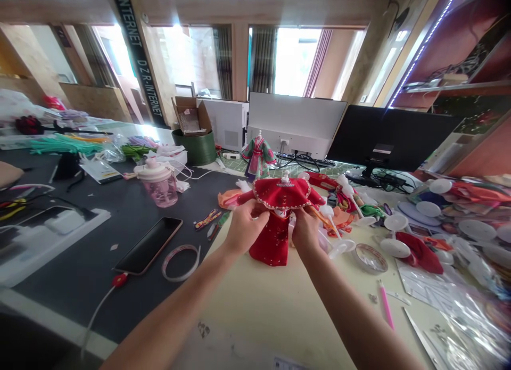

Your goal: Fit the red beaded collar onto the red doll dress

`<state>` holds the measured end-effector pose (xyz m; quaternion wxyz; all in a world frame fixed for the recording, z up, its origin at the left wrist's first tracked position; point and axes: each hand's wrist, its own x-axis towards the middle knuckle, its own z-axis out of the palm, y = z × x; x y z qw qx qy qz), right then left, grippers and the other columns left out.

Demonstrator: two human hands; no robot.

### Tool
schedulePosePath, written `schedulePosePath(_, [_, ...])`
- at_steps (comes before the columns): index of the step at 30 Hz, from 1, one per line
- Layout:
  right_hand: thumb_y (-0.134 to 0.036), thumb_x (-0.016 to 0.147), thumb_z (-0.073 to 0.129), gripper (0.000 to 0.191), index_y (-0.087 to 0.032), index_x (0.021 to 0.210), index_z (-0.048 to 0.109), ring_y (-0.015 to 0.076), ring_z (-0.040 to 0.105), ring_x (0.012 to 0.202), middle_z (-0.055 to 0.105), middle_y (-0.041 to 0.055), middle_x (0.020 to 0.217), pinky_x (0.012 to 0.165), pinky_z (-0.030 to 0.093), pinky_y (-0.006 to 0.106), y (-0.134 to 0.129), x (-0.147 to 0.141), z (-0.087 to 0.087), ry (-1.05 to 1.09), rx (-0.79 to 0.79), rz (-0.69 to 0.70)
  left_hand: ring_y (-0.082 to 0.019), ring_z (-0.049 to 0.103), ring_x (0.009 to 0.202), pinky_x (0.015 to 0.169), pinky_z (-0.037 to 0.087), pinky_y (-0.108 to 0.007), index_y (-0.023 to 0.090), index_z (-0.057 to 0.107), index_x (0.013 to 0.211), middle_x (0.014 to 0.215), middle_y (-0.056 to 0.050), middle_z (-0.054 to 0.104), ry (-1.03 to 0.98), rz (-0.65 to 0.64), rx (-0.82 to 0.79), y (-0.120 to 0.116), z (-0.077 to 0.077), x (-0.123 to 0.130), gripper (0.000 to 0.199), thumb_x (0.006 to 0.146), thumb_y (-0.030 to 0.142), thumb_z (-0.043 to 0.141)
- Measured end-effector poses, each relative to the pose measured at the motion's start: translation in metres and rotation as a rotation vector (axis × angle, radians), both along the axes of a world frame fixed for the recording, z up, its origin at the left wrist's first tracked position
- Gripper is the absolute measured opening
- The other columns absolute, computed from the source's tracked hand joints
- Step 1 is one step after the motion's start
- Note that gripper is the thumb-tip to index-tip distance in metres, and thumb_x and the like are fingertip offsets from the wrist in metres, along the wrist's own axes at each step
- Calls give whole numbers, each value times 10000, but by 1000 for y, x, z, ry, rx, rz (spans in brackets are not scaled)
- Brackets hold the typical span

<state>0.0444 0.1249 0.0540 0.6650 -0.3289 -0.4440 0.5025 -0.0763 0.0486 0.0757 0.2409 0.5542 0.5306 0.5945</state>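
In front of me a small headless doll form wears a red skirt (273, 242) with tiny gold specks. Over its shoulders lies a red doll cape (275, 191), edged with pearl-like beads, and a white neck knob (286, 176) pokes out on top. My left hand (247, 226) pinches the cape's lower left side, thumb toward the middle. On the opposite side my right hand (307, 229) has its fingers closed at the cape's edge; its fingertips are partly hidden under the cloth. The form stands upright between both hands.
Behind stands another dressed doll form (258, 154) in green and pink. White stands and cloth scraps (423, 250) crowd the right, near a tape roll (371, 258) and a pink pen (386, 305). Leftward are a phone (149, 245), a ribbon coil (181, 263) and a pink cup (157, 183).
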Motion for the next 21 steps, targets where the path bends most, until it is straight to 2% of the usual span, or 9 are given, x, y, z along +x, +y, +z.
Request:
schedulePosePath(6, [-311, 641, 685, 142, -202, 717, 637, 147, 600, 653, 660, -25, 668, 619, 461, 272, -2, 6, -3, 108, -52, 2, -151, 618, 737, 681, 464, -232, 150, 639, 893, 844, -40, 693, -91, 2, 13, 6, -9, 1, 147, 781, 230, 588])
schedulePosePath(13, [-337, 599, 752, 220, -189, 735, 662, 112, 576, 530, 648, -31, 649, 547, 479, 255, -10, 14, -3, 193, -116, 109, -163, 624, 788, 709, 470, -243, 156, 631, 903, 876, -48, 693, -152, -25, 0, 6, -12, 1, 147, 784, 230, 584])
schedulePosePath(21, [-326, 570, 804, 247, -186, 693, 642, 115, 630, 599, 660, -31, 653, 619, 537, 256, -18, 22, -1, 295, -151, 158, -173, 633, 801, 707, 483, -248, 150, 631, 937, 868, -53, 691, -213, -35, -12, 5, -14, 5, 205, 748, 225, 607])
